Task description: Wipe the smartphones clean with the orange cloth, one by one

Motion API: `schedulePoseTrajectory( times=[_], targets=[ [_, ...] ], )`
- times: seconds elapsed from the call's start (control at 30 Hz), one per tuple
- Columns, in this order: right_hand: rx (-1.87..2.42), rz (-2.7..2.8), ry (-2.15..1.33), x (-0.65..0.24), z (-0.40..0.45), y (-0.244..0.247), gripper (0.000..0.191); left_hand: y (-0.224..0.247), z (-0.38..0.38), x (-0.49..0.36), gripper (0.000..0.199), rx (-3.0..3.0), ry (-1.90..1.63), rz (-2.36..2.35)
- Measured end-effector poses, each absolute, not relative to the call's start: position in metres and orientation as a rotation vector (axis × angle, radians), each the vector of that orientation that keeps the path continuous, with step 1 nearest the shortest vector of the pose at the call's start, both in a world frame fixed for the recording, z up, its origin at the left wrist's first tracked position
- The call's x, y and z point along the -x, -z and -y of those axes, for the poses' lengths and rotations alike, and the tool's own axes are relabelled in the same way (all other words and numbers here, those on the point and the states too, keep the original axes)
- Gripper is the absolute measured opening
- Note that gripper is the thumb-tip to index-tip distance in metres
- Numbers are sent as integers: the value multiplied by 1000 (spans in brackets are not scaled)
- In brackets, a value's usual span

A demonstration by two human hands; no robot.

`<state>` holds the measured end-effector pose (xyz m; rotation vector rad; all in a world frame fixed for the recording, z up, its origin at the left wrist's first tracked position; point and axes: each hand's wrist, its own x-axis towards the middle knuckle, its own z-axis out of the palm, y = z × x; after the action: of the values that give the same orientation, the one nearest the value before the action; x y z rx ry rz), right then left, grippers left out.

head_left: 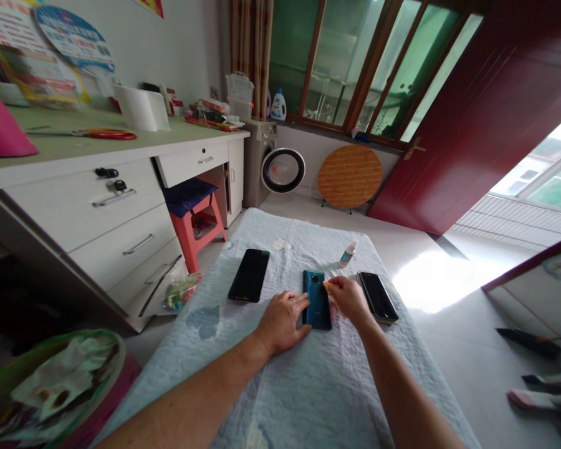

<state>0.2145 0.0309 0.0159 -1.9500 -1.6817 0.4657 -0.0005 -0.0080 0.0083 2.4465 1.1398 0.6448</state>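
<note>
A blue phone point(316, 305) lies back side up on the pale blue cloth point(303, 386), its camera block at the far end. My left hand point(284, 321) rests on the cloth with fingers apart, fingertips touching the phone's left edge. At the phone's upper right edge, my right hand point(348, 298) pinches a small orange thing point(326, 287). A black phone point(249, 275) lies screen up to the left, and another dark-screened phone point(378, 296) lies right of my right hand. Beyond that hand stands a small spray bottle point(348, 254).
A desk point(191, 134) on the left holds a paper roll point(143, 109) and red scissors point(107, 134). Under it is a pink stool point(187, 234). A waste bin point(126, 368) stands at the lower left, a washing machine point(257, 162) behind.
</note>
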Motion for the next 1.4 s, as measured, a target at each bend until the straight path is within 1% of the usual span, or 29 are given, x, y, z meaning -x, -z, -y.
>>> schedulePoseTrajectory(
  times=[0.23, 0.47, 0.8, 0.87, 0.97, 1.03, 1.2, 1.4],
  targets=[
    [1912, 1664, -593, -212, 11, -21, 24, -4, 8, 0, 51, -2451, -646, -1156],
    [1914, 1663, -621, -207, 47, -26, 25, -2, 8, -1, 48, -2441, -674, -1168],
    [1880, 1671, -699, -202, 76, -24, 20, -1, 7, -2, 49, -2466, -687, -1168],
    [1832, 1711, -699, -200, 78, -27, 19, -1, 7, -1, 47, -2469, -685, -1162],
    [1718, 1839, -599, -199, 78, -30, 17, -1, 4, -1, 33, -2455, -691, -1159],
    [1651, 1954, -490, -200, 77, -31, 16, 1, 2, -1, 29, -2444, -695, -1161],
    [1627, 2152, -359, -201, 72, -26, 21, 6, 0, -2, 35, -2444, -702, -1158],
    [1606, 2248, -235, -192, 68, -22, 22, 7, -1, -2, 36, -2453, -700, -1155]
  ],
)
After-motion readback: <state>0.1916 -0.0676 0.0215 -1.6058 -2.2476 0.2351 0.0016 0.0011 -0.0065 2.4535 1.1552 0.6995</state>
